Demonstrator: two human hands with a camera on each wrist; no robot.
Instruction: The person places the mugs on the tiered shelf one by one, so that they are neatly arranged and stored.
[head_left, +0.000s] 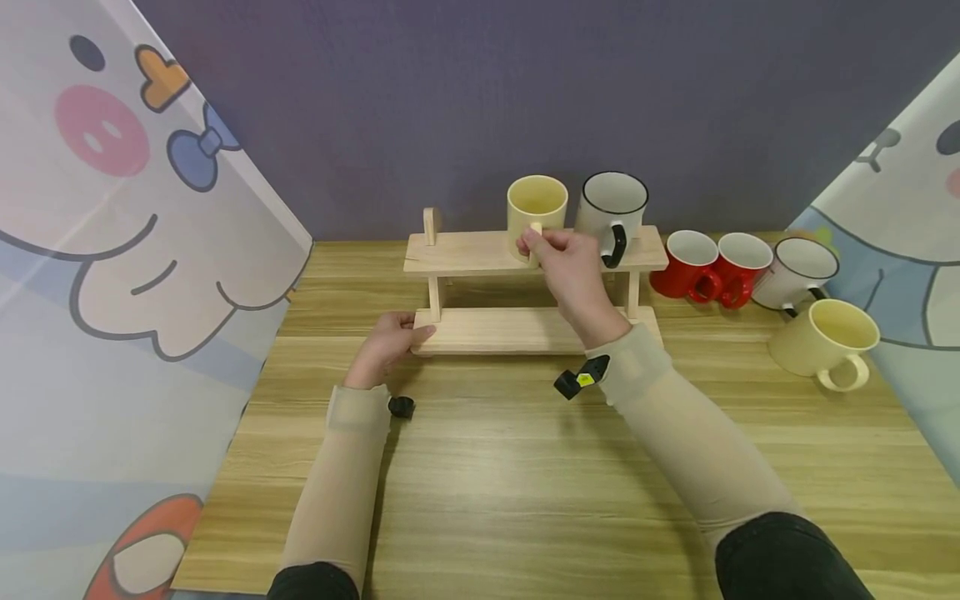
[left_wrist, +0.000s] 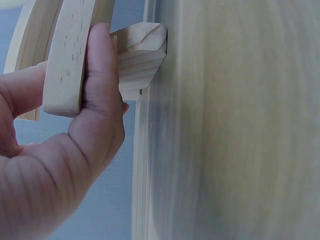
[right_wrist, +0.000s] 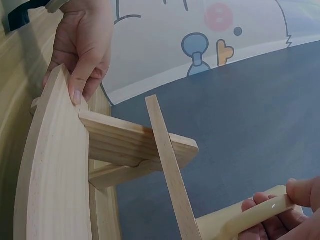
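A two-tier wooden rack (head_left: 461, 252) stands against the back wall. At the left end of its lower board, my left hand (head_left: 386, 340) grips the wood, thumb on top and fingers beneath, as the left wrist view shows on the board end (left_wrist: 65, 80). On the upper board sits a pale yellow mug (head_left: 537, 204). My right hand (head_left: 567, 271) pinches that mug's handle (right_wrist: 260, 217) between thumb and fingers. Just right of it, a white mug (head_left: 613, 204) with a black rim and black handle stands on the same board, partly behind my right hand.
Right of the rack, two red mugs (head_left: 678, 267) with white insides stand side by side on the table (head_left: 480, 467). Beside them are another black-rimmed white mug (head_left: 783, 283) and a second yellow mug (head_left: 806, 342). Printed cartoon panels (head_left: 97, 225) flank the table.
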